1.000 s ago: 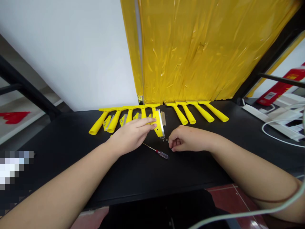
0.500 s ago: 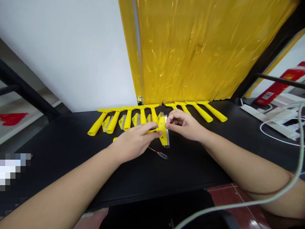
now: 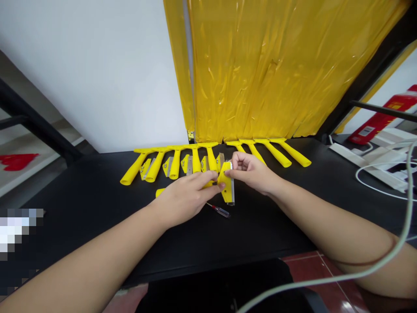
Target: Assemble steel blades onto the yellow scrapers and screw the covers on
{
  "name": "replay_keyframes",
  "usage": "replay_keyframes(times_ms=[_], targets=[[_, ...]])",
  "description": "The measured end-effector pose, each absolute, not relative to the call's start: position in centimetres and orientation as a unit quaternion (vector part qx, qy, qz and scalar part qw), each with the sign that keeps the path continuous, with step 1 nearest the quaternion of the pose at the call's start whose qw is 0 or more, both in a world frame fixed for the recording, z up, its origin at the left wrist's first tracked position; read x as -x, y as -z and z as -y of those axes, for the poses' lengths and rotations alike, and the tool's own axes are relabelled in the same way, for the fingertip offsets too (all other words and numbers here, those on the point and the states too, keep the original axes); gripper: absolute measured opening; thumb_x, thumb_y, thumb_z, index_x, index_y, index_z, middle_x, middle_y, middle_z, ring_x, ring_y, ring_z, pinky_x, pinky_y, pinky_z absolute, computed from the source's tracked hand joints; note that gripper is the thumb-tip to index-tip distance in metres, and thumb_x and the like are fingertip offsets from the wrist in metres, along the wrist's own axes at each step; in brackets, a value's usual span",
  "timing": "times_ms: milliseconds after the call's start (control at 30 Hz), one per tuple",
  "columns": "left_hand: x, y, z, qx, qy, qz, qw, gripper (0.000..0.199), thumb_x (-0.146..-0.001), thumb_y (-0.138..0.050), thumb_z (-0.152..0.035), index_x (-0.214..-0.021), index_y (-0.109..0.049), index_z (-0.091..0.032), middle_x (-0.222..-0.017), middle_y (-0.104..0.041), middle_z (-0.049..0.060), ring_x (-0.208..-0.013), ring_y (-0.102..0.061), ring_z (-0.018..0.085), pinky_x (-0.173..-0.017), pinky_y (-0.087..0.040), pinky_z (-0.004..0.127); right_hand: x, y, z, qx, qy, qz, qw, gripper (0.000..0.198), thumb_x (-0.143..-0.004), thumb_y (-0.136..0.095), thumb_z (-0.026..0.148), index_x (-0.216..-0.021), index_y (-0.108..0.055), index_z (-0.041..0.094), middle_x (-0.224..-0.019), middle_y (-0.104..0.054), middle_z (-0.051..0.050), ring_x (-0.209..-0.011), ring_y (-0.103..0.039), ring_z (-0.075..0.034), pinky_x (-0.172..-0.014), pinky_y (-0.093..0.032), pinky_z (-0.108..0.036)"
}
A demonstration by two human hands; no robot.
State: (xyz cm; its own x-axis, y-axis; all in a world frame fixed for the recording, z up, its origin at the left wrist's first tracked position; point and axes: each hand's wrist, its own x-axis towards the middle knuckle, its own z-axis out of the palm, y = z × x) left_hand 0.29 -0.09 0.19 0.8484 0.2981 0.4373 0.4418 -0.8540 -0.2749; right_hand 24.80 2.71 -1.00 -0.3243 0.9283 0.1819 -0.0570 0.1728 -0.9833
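Observation:
A yellow scraper [image 3: 227, 191] with a metal blade along its right edge is held over the black table, its head roughly upright. My left hand [image 3: 185, 193] is closed round it just behind the head, and the handle's end shows left of the hand. At the top of the head, my right hand [image 3: 249, 169] pinches, its thumb on the yellow face and its fingertips by the blade edge. Whether a small part is also between those fingers cannot be seen. Beneath the left hand lies a screwdriver [image 3: 222, 211] with a clear handle.
Yellow scraper handles [image 3: 176, 163] stand in a row along the table's back, with yellow plates and blades [image 3: 187, 164] between them. More handles [image 3: 276, 153] lie back right. A white power strip [image 3: 353, 165] and a pale cable [image 3: 408, 208] occupy the right side.
The scraper's head has turned slightly and shifted a little right and down. My right thumb has moved from the blade edge onto the yellow face.

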Motion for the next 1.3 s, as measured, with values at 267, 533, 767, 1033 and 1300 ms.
replay_keyframes(times_ms=[267, 533, 767, 1033, 1300], targets=[[-0.5, -0.2, 0.1, 0.943, 0.197, 0.193, 0.187, 0.032, -0.102, -0.047, -0.011, -0.127, -0.065, -0.018, -0.122, -0.066, 0.009, -0.103, -0.068, 0.020, -0.093, -0.060, 0.034, -23.8, 0.5, -2.1, 0.361, -0.639, 0.503, 0.457, 0.053, -0.063, -0.090, 0.018, -0.089, -0.044, 0.024, -0.076, -0.064, 0.007, -0.069, -0.059, -0.012, -0.063, -0.045, -0.024], [-0.4, 0.1, -0.2, 0.943, 0.207, 0.210, 0.157, 0.033, -0.104, -0.046, -0.015, -0.129, -0.067, -0.020, -0.139, -0.065, 0.010, -0.114, -0.071, 0.024, -0.093, -0.062, 0.039, -24.2, 0.6, -2.6, 0.378, -0.613, 0.520, 0.459, 0.033, -0.075, -0.082, 0.032, -0.092, -0.055, 0.023, -0.079, -0.063, 0.005, -0.072, -0.062, -0.014, -0.066, -0.049, -0.027], [0.0, -0.2, -1.0, 0.932, 0.243, 0.243, 0.112, 0.033, -0.102, -0.050, -0.011, -0.130, -0.065, -0.018, -0.153, -0.059, 0.010, -0.127, -0.067, 0.025, -0.103, -0.060, 0.043, -27.3, 1.1, -4.3, 0.448, -0.355, 0.773, 0.276, 0.012, -0.086, -0.067, 0.030, -0.086, -0.071, 0.019, -0.075, -0.067, -0.001, -0.066, -0.058, -0.015, -0.063, -0.046, -0.030], [0.3, 0.1, -1.5, 0.924, 0.248, 0.269, 0.109, 0.033, -0.101, -0.050, -0.010, -0.129, -0.065, -0.016, -0.153, -0.059, 0.010, -0.132, -0.064, 0.026, -0.107, -0.057, 0.044, -26.3, 0.8, -2.6, 0.421, -0.294, 0.843, 0.159, 0.012, -0.086, -0.076, 0.031, -0.082, -0.073, 0.019, -0.075, -0.070, -0.001, -0.064, -0.059, -0.014, -0.059, -0.044, -0.027], [0.3, 0.2, -1.5, 0.922, 0.237, 0.291, 0.097, 0.038, -0.099, -0.048, -0.006, -0.132, -0.065, -0.018, -0.153, -0.058, 0.010, -0.132, -0.063, 0.025, -0.109, -0.056, 0.046, -25.0, 1.6, -2.4, 0.469, -0.236, 0.836, 0.160, 0.015, -0.083, -0.077, 0.021, -0.071, -0.068, 0.022, -0.069, -0.067, -0.002, -0.061, -0.057, -0.017, -0.060, -0.039, -0.031]])
